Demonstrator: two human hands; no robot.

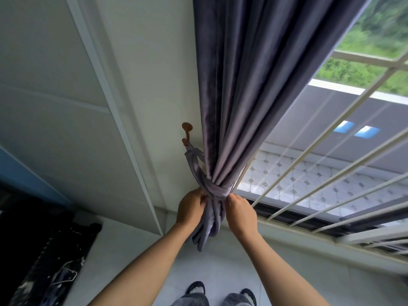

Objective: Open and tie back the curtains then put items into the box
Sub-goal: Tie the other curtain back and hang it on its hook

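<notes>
The tie-back step looks to be in hand: the curtain (242,96) is bunched at the left of the window (331,151), and the tie (217,191), looped from the hook (186,131) on the wall, wraps the bunch. The left hand (191,208) pinches the tie's left side; the right hand (240,212) grips the fabric just under the wrap. Next, probably, snugging the knot. No box shows; a dark bag (50,257) lies near left, clear of the work.

Pale floor under the window

The tiled floor (220,268) carries two sandalled feet (220,291); at left, dark clutter (50,259), perhaps clothes with a wire hanger (66,275).
</notes>
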